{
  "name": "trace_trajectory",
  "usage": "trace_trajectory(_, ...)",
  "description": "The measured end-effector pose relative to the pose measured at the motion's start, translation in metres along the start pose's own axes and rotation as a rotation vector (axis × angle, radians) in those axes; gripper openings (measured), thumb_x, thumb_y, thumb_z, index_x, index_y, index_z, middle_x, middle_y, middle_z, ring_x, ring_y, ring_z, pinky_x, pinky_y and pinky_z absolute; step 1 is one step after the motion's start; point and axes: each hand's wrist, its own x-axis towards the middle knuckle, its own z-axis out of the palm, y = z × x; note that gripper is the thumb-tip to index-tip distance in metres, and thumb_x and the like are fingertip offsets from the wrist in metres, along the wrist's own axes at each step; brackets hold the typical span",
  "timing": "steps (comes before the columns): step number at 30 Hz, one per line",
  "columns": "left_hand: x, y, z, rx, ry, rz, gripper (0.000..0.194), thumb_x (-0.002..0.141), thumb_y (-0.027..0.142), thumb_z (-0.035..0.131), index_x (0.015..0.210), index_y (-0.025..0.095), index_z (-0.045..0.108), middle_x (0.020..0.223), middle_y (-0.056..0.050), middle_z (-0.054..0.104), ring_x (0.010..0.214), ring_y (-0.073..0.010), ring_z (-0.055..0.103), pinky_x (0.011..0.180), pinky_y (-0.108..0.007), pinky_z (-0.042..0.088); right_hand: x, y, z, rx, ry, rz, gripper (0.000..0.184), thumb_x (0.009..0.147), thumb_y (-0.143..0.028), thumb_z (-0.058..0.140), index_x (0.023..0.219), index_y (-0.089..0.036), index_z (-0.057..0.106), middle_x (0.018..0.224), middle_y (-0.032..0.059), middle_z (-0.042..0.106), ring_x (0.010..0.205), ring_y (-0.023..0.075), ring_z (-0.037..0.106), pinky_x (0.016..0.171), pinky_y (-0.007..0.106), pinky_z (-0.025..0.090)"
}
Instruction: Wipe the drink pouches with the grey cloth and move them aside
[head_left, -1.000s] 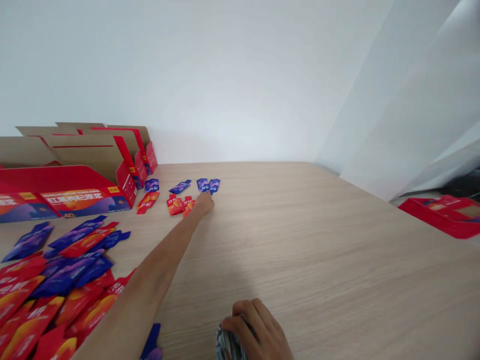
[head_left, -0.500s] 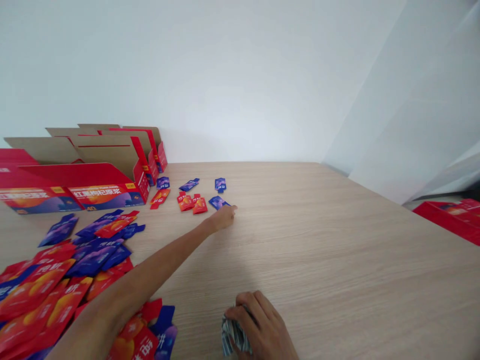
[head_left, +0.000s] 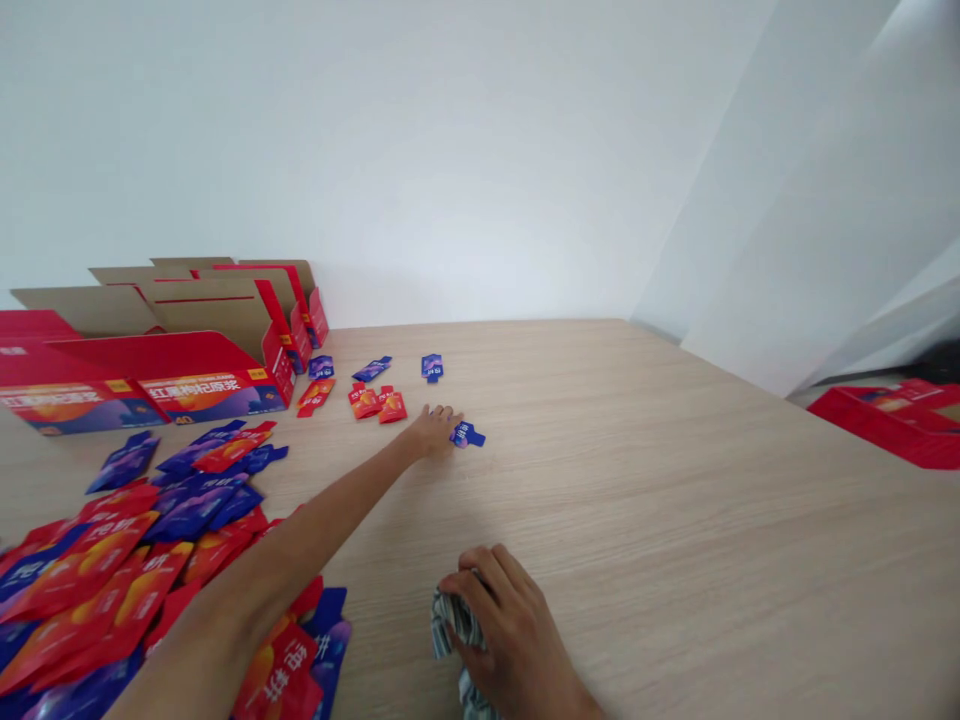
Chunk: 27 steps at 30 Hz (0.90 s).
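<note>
Out on the wooden table, my left hand (head_left: 433,431) reaches far forward, its bent fingers gripping one end of a blue sachet (head_left: 470,435); the thumb is hidden. Near the front edge, my right hand (head_left: 514,625) is closed around a bunched piece of grey-and-white striped cloth (head_left: 456,618). Just beyond my left hand are two red sachets (head_left: 391,405) side by side and a single blue sachet (head_left: 432,367). Under and left of my left forearm spreads a large heap of red and blue sachets (head_left: 105,560).
Open red cardboard boxes (head_left: 210,391) with brown insides stand in rows at the back left against the white wall. A few loose sachets (head_left: 316,396) lie beside them. Off the table's right edge sits a red box (head_left: 892,425). White sheeting (head_left: 810,200) hangs on the right.
The blue sachet under my left hand has come away from the other one, nearer to me and rightward, and has turned. My right hand keeps its hold on the cloth, slightly raised.
</note>
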Motion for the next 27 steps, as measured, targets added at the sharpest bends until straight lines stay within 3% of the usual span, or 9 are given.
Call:
trace_trajectory(3,-0.020,0.013,0.004,0.004,0.025,-0.012,0.063,0.094,0.034,0.052,0.151,0.010,0.043,0.149,-0.026,0.047,0.138,-0.0387,0.043,0.115,-0.058,0.031,0.001,-0.004,-0.001,0.009,-0.012,0.004,0.046,0.065,0.002,0.069,0.102,-0.025,0.058,0.101,0.0028,0.067,0.087,0.0232,0.062,0.076,0.036,0.056)
trace_trajectory(6,-0.039,0.031,0.008,-0.005,0.073,-0.057,0.056,0.100,0.033,0.040,0.150,0.008,0.043,0.145,-0.028,0.049,0.134,-0.0385,0.046,0.107,-0.054,0.042,0.002,-0.005,-0.001,0.015,-0.009,-0.002,0.042,0.069,0.002,0.069,0.101,-0.024,0.059,0.101,0.0031,0.067,0.090,0.0229,0.061,0.078,0.036,0.055)
trace_trajectory(10,-0.068,0.057,0.009,-0.064,0.130,-0.113,0.053,0.099,0.028,0.043,0.149,0.010,0.044,0.135,-0.026,0.057,0.124,-0.0360,0.053,0.095,-0.048,0.052,0.006,-0.002,-0.005,0.020,0.054,-0.008,0.035,0.074,0.000,0.068,0.099,-0.023,0.059,0.100,0.0038,0.066,0.090,0.0236,0.060,0.078,0.036,0.054)
trace_trajectory(13,-0.101,0.074,0.002,-0.137,0.174,-0.112,0.052,0.102,0.026,0.036,0.150,0.007,0.042,0.136,-0.027,0.057,0.124,-0.0331,0.055,0.098,-0.048,0.052,0.008,0.003,-0.011,0.006,0.132,-0.056,0.029,0.080,-0.003,0.065,0.101,-0.023,0.060,0.099,0.0058,0.064,0.088,0.0243,0.058,0.076,0.037,0.052)
trace_trajectory(16,-0.147,0.093,-0.008,-0.403,0.259,-0.010,0.049,0.105,0.030,0.031,0.144,0.008,0.049,0.143,-0.024,0.056,0.130,-0.0288,0.054,0.112,-0.047,0.044,0.010,0.008,-0.017,0.020,0.195,-0.068,0.026,0.085,-0.006,0.062,0.105,-0.023,0.062,0.100,0.0074,0.062,0.090,0.0251,0.057,0.079,0.038,0.051)
trace_trajectory(19,-0.198,0.124,-0.012,-0.836,0.390,0.066,0.053,0.106,0.039,0.022,0.143,0.016,0.053,0.147,-0.016,0.057,0.136,-0.0239,0.053,0.118,-0.041,0.039,0.010,0.007,-0.018,0.133,0.225,-0.053,0.020,0.091,-0.011,0.058,0.106,-0.024,0.062,0.103,0.0074,0.062,0.095,0.0251,0.057,0.083,0.039,0.050)
trace_trajectory(21,-0.227,0.147,-0.006,-1.154,0.456,-0.009,0.054,0.104,0.048,0.030,0.140,0.019,0.058,0.146,-0.013,0.060,0.137,-0.0250,0.053,0.121,-0.042,0.036,0.009,0.003,-0.015,0.249,0.219,-0.046,0.015,0.094,-0.015,0.057,0.105,-0.024,0.061,0.102,0.0068,0.061,0.098,0.0243,0.057,0.086,0.038,0.050)
trace_trajectory(23,-0.249,0.166,0.006,-1.400,0.507,-0.169,0.056,0.097,0.057,0.045,0.133,0.019,0.064,0.142,-0.013,0.063,0.139,-0.0286,0.052,0.123,-0.044,0.033,0.006,-0.004,-0.009,0.361,0.175,-0.039,0.010,0.095,-0.020,0.058,0.104,-0.024,0.061,0.101,0.0062,0.061,0.098,0.0235,0.057,0.086,0.037,0.050)
trace_trajectory(27,-0.269,0.180,0.031,-1.621,0.582,-0.514,0.054,0.086,0.060,0.061,0.117,0.017,0.072,0.130,-0.014,0.071,0.143,-0.0314,0.049,0.124,-0.045,0.031,0.000,-0.016,0.006,0.452,0.048,-0.031,0.010,0.093,-0.017,0.058,0.101,-0.023,0.061,0.099,0.0054,0.061,0.098,0.0227,0.057,0.087,0.035,0.049)
